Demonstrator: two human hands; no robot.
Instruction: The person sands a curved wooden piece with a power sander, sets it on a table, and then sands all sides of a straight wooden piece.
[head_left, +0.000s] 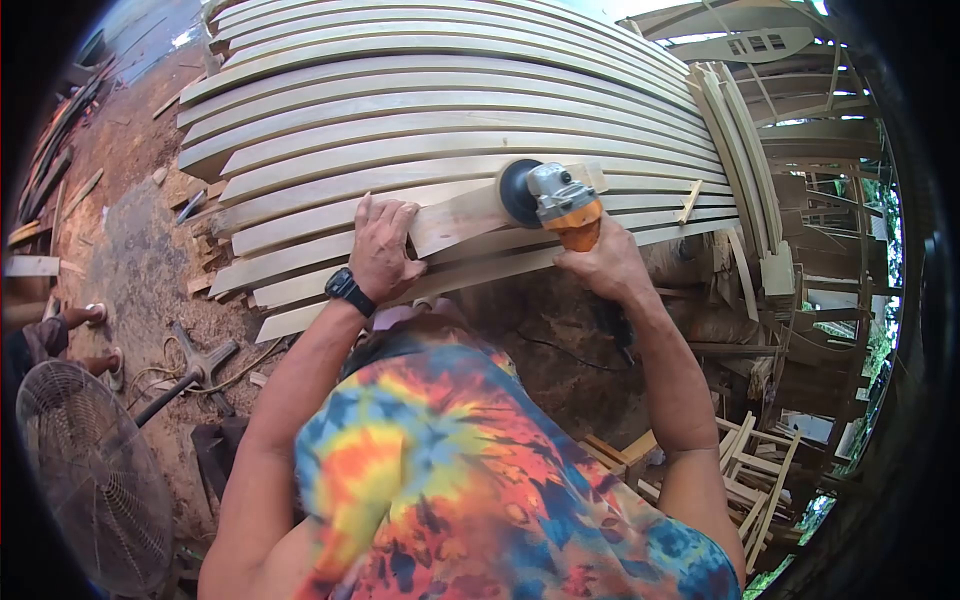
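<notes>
My right hand [610, 262] is wrapped round the orange body of an angle grinder [567, 205] with a silver head. Its round dark disc [519, 193] overlaps the right part of a short, wide wooden board [460, 220]. At the left end of that board, my left hand [383, 245] grips the edge, fingers over the top and thumb at the near side. A black watch [350, 290] sits on the left wrist. Beneath the board lie long pale wooden slats [440, 100], side by side with narrow gaps between them.
A standing fan [95, 480] is at the lower left, near another person's feet [105, 340]. Upright curved timbers [735, 150] stand against the slats' right ends. Scrap wood [750, 470] is piled at the lower right. Sawdust and offcuts cover the floor [130, 240].
</notes>
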